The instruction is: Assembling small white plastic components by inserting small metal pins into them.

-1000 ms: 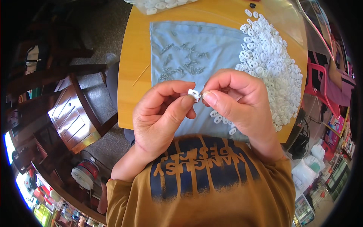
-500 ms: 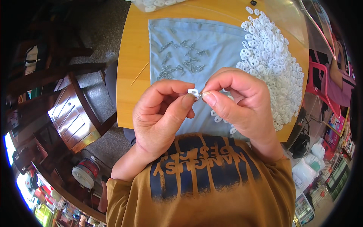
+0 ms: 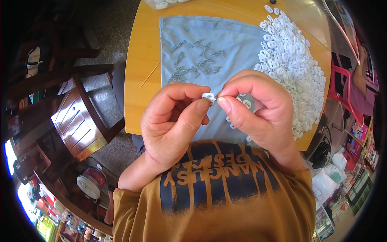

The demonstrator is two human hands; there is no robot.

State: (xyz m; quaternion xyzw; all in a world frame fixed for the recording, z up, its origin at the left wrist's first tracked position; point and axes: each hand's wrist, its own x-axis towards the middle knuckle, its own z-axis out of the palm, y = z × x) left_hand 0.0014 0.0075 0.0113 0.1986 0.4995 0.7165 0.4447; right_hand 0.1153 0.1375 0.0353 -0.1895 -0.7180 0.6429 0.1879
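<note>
My left hand [image 3: 177, 117] pinches a small white oval plastic piece with holes, like a cord lock body [image 3: 209, 97], between thumb and forefinger. My right hand [image 3: 258, 111] is closed in a pinch at that piece's right edge. A tiny metallic bit between its thumb and fingertip looks like a spring, though the fingers hide most of it. Both hands meet above a grey-blue cloth [image 3: 238, 38]. Small metal springs [image 3: 207, 66] lie scattered on the cloth beyond my hands. Several loose white pieces [image 3: 247, 104] rest beneath my right hand.
A large heap of white oval pieces [image 3: 296, 60] covers the table's right side. A thin wooden stick [image 3: 150, 75] lies on the yellow wooden table [image 3: 139, 48] at left. At the far edge sits a clear container [image 3: 165, 5] of white pieces. A wooden chair [image 3: 80, 123] stands left.
Both hands stay pinched together, with the white piece shifted very slightly right and turned a little. The metallic bit at its edge shows less. The table has shifted slightly in view.
</note>
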